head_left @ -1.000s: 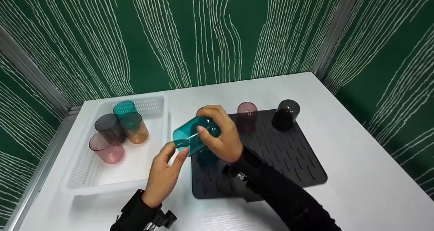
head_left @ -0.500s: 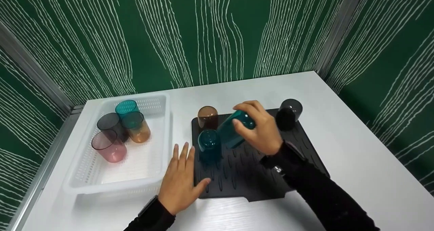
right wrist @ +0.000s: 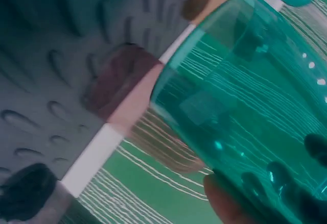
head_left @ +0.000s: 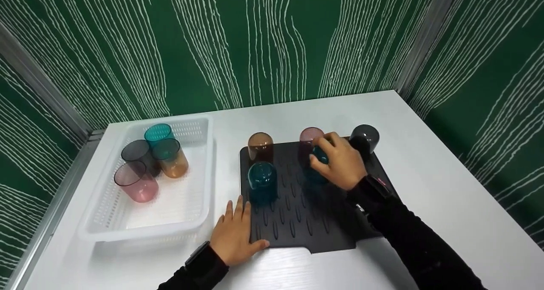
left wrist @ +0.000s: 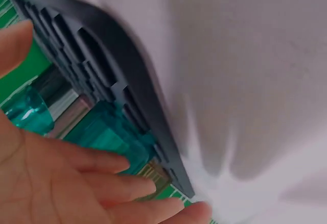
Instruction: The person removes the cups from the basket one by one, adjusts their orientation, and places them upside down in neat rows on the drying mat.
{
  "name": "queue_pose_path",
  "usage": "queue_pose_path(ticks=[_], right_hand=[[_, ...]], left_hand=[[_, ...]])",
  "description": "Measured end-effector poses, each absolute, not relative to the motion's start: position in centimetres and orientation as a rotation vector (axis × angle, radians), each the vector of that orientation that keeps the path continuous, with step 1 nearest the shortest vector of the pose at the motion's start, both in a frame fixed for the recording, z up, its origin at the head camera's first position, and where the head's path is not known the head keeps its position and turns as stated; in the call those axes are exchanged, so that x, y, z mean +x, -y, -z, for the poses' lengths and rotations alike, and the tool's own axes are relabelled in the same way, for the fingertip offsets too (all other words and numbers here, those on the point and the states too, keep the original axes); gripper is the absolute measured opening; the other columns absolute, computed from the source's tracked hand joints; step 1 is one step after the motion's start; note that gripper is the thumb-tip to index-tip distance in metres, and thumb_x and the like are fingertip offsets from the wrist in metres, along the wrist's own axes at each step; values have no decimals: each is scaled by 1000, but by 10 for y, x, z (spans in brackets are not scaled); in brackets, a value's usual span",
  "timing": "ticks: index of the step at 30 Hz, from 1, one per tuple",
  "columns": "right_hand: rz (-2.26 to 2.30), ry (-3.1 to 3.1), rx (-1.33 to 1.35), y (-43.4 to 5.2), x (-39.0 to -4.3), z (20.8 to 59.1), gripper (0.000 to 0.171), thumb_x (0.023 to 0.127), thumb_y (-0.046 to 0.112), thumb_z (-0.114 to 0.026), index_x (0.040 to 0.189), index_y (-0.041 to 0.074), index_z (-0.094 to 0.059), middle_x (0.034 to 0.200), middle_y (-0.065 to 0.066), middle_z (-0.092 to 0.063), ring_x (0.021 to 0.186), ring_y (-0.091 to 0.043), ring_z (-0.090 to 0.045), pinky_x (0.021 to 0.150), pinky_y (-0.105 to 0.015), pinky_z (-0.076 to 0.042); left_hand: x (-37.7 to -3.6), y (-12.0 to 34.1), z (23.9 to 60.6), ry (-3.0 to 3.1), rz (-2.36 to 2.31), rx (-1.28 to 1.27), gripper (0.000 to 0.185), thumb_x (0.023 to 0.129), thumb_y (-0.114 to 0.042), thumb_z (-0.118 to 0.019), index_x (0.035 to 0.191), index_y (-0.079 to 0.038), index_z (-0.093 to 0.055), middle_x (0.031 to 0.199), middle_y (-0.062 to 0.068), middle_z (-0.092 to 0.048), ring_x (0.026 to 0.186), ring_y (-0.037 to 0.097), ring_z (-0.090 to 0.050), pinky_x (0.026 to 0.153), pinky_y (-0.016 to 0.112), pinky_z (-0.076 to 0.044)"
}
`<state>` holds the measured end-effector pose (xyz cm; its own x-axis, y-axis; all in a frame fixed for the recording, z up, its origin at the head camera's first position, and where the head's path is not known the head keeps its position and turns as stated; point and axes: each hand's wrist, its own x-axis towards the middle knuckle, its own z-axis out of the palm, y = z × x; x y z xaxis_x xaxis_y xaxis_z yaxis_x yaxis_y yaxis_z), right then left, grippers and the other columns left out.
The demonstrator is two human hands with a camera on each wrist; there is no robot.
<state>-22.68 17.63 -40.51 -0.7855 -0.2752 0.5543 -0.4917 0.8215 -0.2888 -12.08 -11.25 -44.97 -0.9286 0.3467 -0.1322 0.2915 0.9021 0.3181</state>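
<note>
On mat [head_left: 323, 222], five cups, basket [head_left: 199, 162] four

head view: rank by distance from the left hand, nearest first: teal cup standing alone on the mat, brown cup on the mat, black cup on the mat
1. teal cup, front-left of the mat, just above the left hand.
2. brown cup, back-left corner, behind the teal one.
3. black cup, back-right corner, beyond the right hand.

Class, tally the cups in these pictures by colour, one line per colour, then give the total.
Teal cups: 3
Amber cups: 2
Pink cups: 2
Dark grey cups: 2
Total: 9 cups
</note>
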Motion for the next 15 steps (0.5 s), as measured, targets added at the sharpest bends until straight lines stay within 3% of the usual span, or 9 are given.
queue_pose_path(ticks=[15], right_hand=[[-389, 2600, 582, -166, -229, 438, 29, 93, 34, -64, 116, 16, -62, 112, -16, -58, 90, -33, -58, 64, -48, -52]], left_hand=[[-121, 119, 458, -2841, -363, 477, 102, 82, -66, -64, 147, 8, -36, 159, 23, -26, 138, 52, -34, 97, 65, -42]])
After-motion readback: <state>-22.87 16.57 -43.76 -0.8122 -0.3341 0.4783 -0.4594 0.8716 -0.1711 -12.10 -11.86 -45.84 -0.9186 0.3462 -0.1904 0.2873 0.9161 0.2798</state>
